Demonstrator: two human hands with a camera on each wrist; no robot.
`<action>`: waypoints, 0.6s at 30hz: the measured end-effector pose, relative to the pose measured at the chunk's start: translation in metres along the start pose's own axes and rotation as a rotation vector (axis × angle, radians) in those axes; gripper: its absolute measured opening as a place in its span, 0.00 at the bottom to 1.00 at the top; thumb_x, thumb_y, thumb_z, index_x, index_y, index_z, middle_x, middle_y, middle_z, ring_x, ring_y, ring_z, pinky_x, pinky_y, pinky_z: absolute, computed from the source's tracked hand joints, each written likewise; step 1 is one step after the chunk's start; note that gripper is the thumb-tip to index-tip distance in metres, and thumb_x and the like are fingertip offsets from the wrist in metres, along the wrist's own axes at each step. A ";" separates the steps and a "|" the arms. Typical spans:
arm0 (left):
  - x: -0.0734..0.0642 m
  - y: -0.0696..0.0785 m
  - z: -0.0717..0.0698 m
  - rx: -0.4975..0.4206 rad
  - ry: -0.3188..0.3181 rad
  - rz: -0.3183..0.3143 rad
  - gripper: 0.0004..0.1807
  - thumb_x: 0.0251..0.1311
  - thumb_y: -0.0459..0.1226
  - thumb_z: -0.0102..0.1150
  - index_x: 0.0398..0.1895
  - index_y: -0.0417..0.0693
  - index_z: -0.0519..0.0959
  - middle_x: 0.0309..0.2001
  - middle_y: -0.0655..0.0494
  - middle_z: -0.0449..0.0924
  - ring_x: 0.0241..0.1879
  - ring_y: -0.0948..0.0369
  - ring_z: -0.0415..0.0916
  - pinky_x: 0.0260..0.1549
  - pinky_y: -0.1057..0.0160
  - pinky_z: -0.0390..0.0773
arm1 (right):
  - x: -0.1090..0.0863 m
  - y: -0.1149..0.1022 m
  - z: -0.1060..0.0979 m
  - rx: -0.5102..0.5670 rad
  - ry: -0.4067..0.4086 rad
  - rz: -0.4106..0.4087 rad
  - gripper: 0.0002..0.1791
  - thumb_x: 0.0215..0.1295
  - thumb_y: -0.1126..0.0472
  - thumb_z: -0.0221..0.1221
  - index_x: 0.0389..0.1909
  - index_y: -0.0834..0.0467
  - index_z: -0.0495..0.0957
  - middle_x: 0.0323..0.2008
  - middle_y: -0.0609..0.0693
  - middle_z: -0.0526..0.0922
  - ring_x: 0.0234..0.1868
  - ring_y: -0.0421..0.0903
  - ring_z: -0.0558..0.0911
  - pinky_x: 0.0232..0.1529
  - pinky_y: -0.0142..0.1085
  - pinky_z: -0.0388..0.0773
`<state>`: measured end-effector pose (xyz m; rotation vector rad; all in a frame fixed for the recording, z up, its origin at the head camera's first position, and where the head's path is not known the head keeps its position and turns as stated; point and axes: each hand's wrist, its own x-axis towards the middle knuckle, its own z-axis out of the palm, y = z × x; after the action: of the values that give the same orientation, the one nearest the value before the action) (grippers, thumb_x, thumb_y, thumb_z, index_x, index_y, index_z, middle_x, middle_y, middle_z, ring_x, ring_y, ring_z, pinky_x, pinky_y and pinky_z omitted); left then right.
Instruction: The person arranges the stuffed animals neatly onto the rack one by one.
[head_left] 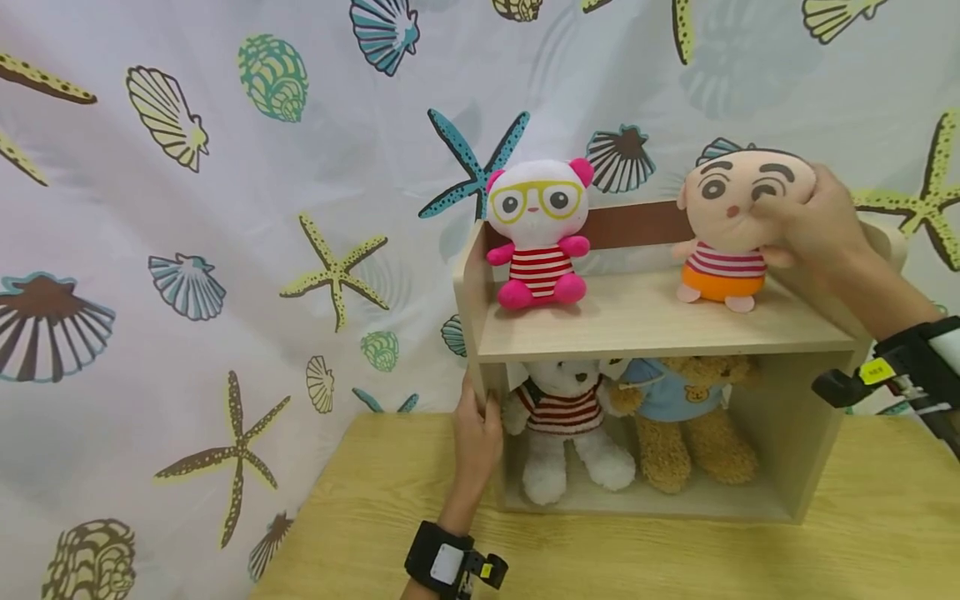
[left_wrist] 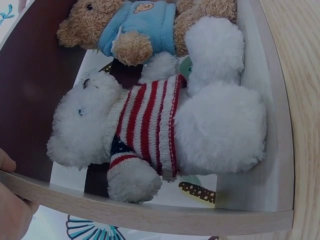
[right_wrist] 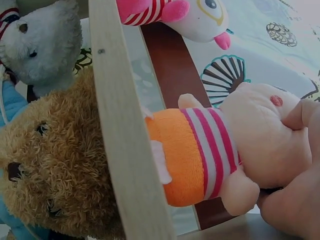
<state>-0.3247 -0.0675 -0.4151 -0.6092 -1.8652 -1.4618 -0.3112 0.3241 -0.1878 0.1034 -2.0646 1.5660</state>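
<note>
A plush doll [head_left: 726,208] in a purple-striped top and orange shorts sits at the right end of the wooden shelf unit's upper board [head_left: 645,321]. My right hand [head_left: 813,217] grips its head from the right, thumb pressing into the face; in the right wrist view the doll's head dents under the thumb. Low on the unit's left side, my left hand [head_left: 477,433] holds the edge of the side panel [left_wrist: 150,215], with fingers on both faces of it. Beside the upper left panel sits a pink and white panda plush [head_left: 540,233] with yellow glasses.
In the lower compartment sit a white teddy [left_wrist: 220,125] in a red-striped sweater and a brown teddy [right_wrist: 60,165] in a blue top. The unit stands on a wooden table [head_left: 375,500]. Behind hangs a curtain [head_left: 247,208] printed with shells and starfish.
</note>
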 end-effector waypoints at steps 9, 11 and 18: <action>0.000 0.000 0.000 -0.007 0.006 -0.002 0.30 0.67 0.25 0.48 0.74 0.41 0.63 0.58 0.37 0.77 0.51 0.46 0.78 0.42 0.43 0.79 | 0.006 0.002 0.004 0.046 -0.040 0.034 0.25 0.71 0.64 0.57 0.63 0.52 0.59 0.49 0.43 0.70 0.41 0.34 0.76 0.34 0.23 0.78; 0.000 0.000 0.000 -0.004 0.005 -0.006 0.30 0.67 0.26 0.48 0.74 0.41 0.63 0.57 0.37 0.77 0.51 0.46 0.78 0.42 0.43 0.79 | 0.007 0.003 0.005 0.064 -0.023 0.061 0.26 0.70 0.63 0.58 0.64 0.52 0.59 0.49 0.43 0.69 0.41 0.35 0.76 0.33 0.24 0.78; 0.000 0.002 0.002 -0.024 -0.010 -0.020 0.31 0.69 0.26 0.48 0.75 0.42 0.61 0.60 0.38 0.76 0.54 0.47 0.77 0.45 0.43 0.78 | 0.005 0.001 0.010 0.125 0.052 0.107 0.28 0.68 0.64 0.59 0.66 0.53 0.62 0.49 0.44 0.70 0.44 0.39 0.73 0.33 0.23 0.77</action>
<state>-0.3235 -0.0653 -0.4141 -0.6118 -1.8694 -1.4987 -0.3192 0.3167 -0.1880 -0.0025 -1.9599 1.7434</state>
